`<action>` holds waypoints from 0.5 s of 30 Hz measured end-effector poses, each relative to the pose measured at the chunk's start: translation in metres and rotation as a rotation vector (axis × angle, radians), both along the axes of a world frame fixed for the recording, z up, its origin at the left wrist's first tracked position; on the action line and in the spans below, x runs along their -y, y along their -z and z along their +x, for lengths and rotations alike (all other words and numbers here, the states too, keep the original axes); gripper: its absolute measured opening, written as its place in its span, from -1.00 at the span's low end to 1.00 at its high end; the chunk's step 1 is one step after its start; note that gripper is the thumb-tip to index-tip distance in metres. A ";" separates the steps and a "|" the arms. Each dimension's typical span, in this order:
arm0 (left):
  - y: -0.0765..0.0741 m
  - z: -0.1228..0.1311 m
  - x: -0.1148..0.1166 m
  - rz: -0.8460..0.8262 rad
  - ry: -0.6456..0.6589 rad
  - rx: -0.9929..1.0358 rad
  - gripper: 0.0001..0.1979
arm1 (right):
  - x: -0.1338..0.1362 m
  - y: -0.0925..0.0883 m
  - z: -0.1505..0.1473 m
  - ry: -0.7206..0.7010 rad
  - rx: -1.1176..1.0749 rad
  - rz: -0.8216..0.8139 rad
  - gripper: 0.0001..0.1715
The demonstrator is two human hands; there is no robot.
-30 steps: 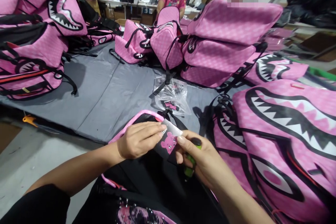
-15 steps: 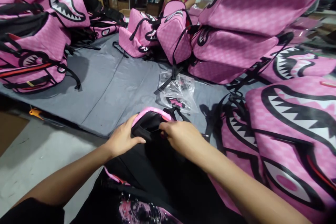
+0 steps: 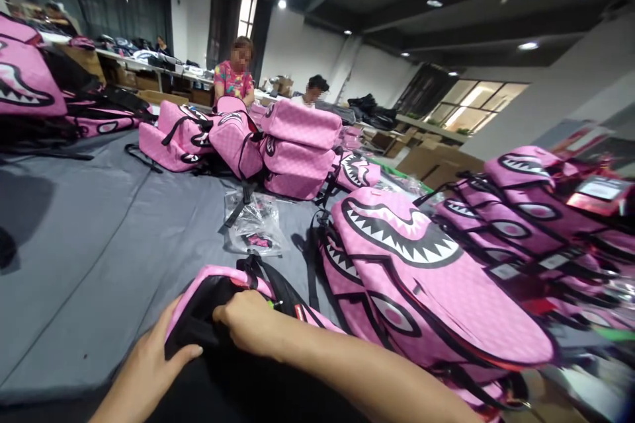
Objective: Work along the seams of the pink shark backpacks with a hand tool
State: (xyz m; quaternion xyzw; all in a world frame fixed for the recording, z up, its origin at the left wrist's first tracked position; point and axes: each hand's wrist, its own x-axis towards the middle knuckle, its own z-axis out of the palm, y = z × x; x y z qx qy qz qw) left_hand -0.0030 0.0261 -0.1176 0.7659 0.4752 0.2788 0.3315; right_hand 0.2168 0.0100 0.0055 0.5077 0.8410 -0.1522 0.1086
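Note:
A pink backpack (image 3: pixel 219 270) with a black lining is held open just in front of me. My left hand (image 3: pixel 156 353) grips its left rim, thumb over the black inside and fingers behind the pink edge. Reaching into the mouth, my right hand (image 3: pixel 248 322) has its fingers curled closed. Whatever those fingers hold is hidden by the hand. A black strap (image 3: pixel 280 287) and a small green bit lie just beyond my right wrist. Behind the bag is a clear plastic bag (image 3: pixel 268 221) with a small pink-and-black piece (image 3: pixel 258 240) in or under it.
Finished-looking pink shark-mouth backpacks (image 3: pixel 397 231) lie close on my right, and more (image 3: pixel 520 211) are heaped beyond. Others stand stacked (image 3: pixel 300 165) along the back of the grey-covered table (image 3: pixel 124 231). A person in a colourful shirt (image 3: pixel 233 82) is behind them, another farther right.
The view has tilted up and swung right, so the bag and both hands sit lower and farther left. Both hands stay at the backpack's mouth, the right one still reaching inside.

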 end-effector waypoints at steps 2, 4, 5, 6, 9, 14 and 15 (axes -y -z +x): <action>0.002 0.000 0.001 -0.009 -0.017 0.003 -0.31 | 0.003 0.000 -0.001 0.010 0.009 -0.006 -0.61; 0.004 -0.001 0.001 -0.009 -0.021 0.011 -0.33 | 0.005 0.000 -0.002 0.009 0.031 -0.011 -0.62; 0.006 -0.001 0.000 0.002 -0.019 0.019 -0.33 | 0.007 -0.001 -0.002 0.007 0.040 0.001 -0.63; 0.008 -0.002 -0.001 0.020 -0.015 0.028 -0.34 | 0.008 -0.001 -0.002 0.010 0.038 0.026 -0.65; 0.015 -0.005 -0.003 0.094 0.007 0.047 -0.38 | 0.007 0.001 -0.007 0.054 -0.048 0.103 -0.66; 0.025 -0.010 -0.006 0.147 0.061 0.052 -0.38 | -0.006 0.010 -0.026 0.128 -0.413 0.007 -0.72; 0.027 -0.011 -0.007 0.141 0.068 0.053 -0.38 | -0.008 0.012 -0.029 0.125 -0.428 0.005 -0.73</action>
